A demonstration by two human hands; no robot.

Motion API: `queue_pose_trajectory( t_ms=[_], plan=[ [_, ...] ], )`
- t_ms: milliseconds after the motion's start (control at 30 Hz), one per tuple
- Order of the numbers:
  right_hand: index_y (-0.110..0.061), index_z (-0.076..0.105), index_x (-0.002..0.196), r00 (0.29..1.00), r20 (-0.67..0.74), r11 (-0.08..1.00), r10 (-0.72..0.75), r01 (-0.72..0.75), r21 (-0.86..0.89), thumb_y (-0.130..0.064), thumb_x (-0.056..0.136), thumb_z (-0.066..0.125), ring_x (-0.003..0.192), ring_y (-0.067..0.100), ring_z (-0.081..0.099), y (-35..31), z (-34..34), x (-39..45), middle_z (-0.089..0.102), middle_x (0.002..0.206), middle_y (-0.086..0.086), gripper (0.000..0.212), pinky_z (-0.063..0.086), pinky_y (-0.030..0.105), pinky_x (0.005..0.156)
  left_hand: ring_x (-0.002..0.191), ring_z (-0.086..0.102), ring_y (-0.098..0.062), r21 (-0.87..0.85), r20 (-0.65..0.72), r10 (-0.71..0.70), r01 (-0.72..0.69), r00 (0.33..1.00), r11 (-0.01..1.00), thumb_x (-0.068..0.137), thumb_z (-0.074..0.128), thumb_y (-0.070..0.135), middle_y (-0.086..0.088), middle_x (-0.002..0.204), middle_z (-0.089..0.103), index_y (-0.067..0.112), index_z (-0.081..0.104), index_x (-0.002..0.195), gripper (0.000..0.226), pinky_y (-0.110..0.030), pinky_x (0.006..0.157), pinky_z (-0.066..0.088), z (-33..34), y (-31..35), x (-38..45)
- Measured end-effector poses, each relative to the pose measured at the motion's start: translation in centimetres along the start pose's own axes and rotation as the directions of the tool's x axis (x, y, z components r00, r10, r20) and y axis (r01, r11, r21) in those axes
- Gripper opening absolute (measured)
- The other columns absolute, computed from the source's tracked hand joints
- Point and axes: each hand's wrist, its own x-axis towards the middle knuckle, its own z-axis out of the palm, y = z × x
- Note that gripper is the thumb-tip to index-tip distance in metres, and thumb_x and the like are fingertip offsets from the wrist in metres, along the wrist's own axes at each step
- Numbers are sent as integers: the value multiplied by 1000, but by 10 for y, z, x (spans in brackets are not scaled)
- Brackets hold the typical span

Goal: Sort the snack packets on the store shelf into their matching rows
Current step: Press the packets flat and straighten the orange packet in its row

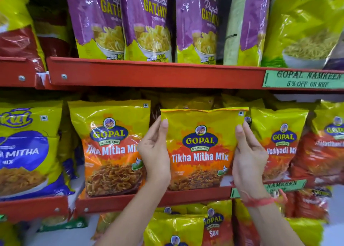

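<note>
A yellow and orange Gopal Tikha Mitha Mix packet [202, 149] stands upright on the middle shelf, facing me. My left hand [155, 152] grips its left edge and my right hand [248, 156] grips its right edge, thumbs on the front. Just to its left stands a larger matching Tikha Mitha Mix packet [109, 147]. To the right stands a Nadiyadi Mix packet [279, 143], partly hidden by my right hand, and beyond it a red Rajasthani packet [329, 149].
Purple Papdi Gathiya packets [147, 24] line the upper shelf above a red shelf rail [149, 74] with a green Gopal Namkeen price tag [305, 79]. A blue and yellow mix packet [28, 149] stands at far left. Sev packets [214, 225] fill the shelf below.
</note>
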Motion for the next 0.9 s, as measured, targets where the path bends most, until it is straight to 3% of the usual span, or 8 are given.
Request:
queue_pose_trajectory(
  t_ms=[167,367,500,633,700,767,833,900],
  plan=[
    [-18,73,106,995,-87,991,56,-44,128,-22,72,77,121,23,66,-10,0,-5,72,123,14,34,50,41,108,87,71,8,-36,-45,24,-26,999,999,80,70,21,21,78,77,32,75,81,12,-8,77,53,5,14,-1],
    [-15,75,88,995,-4,974,95,-92,207,-14,69,78,91,12,76,-17,4,12,79,94,3,20,62,28,87,93,64,-13,-47,-67,-45,42,997,998,78,69,30,-9,100,74,9,72,99,29,-53,107,44,10,29,12],
    [-15,74,89,999,-21,991,33,-30,127,-19,68,80,90,13,74,-14,12,19,81,82,-3,22,62,28,86,90,69,-4,21,-44,-38,39,998,999,79,71,29,0,94,76,13,73,97,24,-33,95,54,10,23,23],
    [-18,69,119,964,-32,944,-264,251,-215,-25,93,66,110,0,67,2,13,15,73,114,-4,27,53,28,99,97,67,7,141,25,178,-179,984,974,90,64,22,14,99,75,20,69,104,15,-10,82,52,8,13,26],
    [-15,42,149,856,158,709,-492,499,-498,-34,102,48,145,7,39,23,9,1,48,153,6,51,34,30,119,132,49,-3,347,140,410,-432,902,832,97,53,25,3,141,55,18,50,135,39,-20,108,41,3,0,15],
    [-10,10,158,705,434,355,-560,678,-644,-40,105,32,157,19,4,49,0,-15,9,169,11,65,7,38,128,151,17,-19,571,362,568,-657,739,491,101,41,29,-3,163,16,14,21,152,56,-38,124,9,-6,-25,-4],
    [-10,-3,158,591,635,65,-497,755,-652,-43,106,21,156,21,-8,75,-14,-25,-11,169,5,67,-3,44,127,152,-2,-20,624,609,509,-764,608,165,102,29,37,-3,164,-7,12,2,153,63,-47,121,-9,-21,-56,-23],
    [-10,-4,158,544,720,-86,-431,770,-633,-44,106,17,156,21,-8,91,-25,-23,-14,169,3,66,-2,47,126,151,-10,-15,605,742,372,-796,558,-14,101,22,44,-1,163,-16,12,-4,152,66,-47,122,-11,-36,-85,-30]
  ],
)
